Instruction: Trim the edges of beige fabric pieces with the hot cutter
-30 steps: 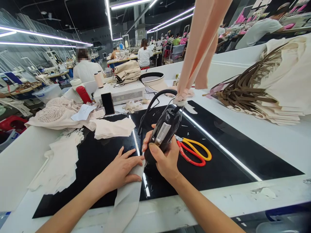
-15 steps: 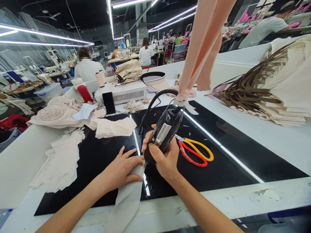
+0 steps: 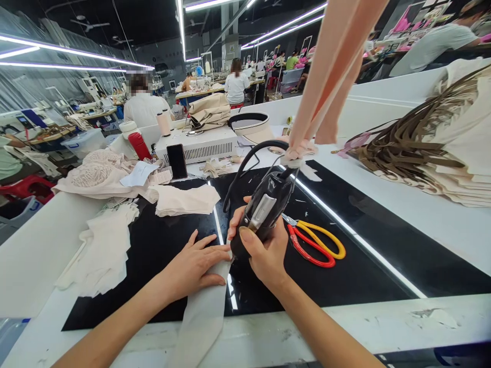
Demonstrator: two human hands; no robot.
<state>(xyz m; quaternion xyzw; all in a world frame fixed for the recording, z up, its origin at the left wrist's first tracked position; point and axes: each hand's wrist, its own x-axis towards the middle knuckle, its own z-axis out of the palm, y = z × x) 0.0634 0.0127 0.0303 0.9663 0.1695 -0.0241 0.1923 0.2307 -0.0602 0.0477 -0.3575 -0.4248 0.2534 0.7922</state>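
Note:
My right hand [image 3: 264, 250] is wrapped round a black corded hand tool [image 3: 264, 204] with a silver plate on its side. The tool is tilted, its lower end at the right edge of a pale fabric strip [image 3: 203, 312]. My left hand [image 3: 199, 263] lies flat on that strip with its fingers spread, fingertips close to the tool's lower end. Pink fabric bands [image 3: 326, 71] hang from above and are tied near the tool's upper end. Scissors [image 3: 316, 240] with red and yellow handles lie right of my right hand on a glossy black board [image 3: 360, 266].
Fabric pieces [image 3: 187, 199] lie on the board's far left, with another stack [image 3: 103, 250] nearer. A phone [image 3: 177, 161] leans on a white vented box [image 3: 210, 145]. Fabric with brown straps [image 3: 418, 138] is piled at right. People sit at machines beyond the table.
The whole view has shifted slightly, so the table's things appear a little further right. Both hands keep nearly the same pose, the tool still at the strip's edge.

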